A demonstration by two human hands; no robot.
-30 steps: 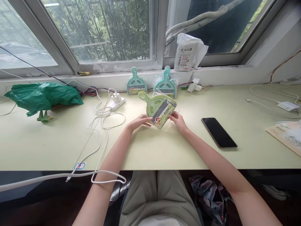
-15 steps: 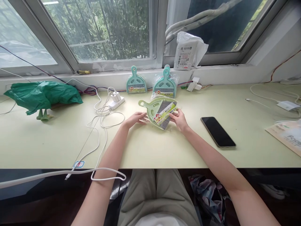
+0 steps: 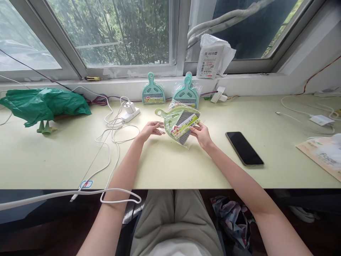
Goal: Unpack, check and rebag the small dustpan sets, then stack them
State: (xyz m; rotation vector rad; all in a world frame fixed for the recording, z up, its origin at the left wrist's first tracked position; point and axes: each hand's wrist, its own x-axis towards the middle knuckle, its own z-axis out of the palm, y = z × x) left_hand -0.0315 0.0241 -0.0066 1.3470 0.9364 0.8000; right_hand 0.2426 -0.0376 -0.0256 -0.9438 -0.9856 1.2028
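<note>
A light-green mini dustpan-and-brush set (image 3: pixel 179 122) in clear plastic wrap is tilted above the pale table (image 3: pixel 186 167), its handle pointing left. My right hand (image 3: pixel 201 134) pinches its right lower edge. My left hand (image 3: pixel 151 128) sits at its left side with fingers loosely curled, fingertips near the handle; whether they grip the wrap is unclear. Two teal dustpan sets lean against the wall behind: a single one (image 3: pixel 152 90) and a wrapped stack (image 3: pixel 187 94).
A black phone (image 3: pixel 244 148) lies to the right. White charger and cables (image 3: pixel 117 124) trail left and over the table edge. A green plastic bag (image 3: pixel 44 103) lies far left, a white parcel (image 3: pixel 211 58) on the sill, papers (image 3: pixel 321 156) far right.
The green set was turned from upright to lying tilted with its handle swung left. My left hand slid off its lower edge toward the handle side. The right hand kept its hold.
</note>
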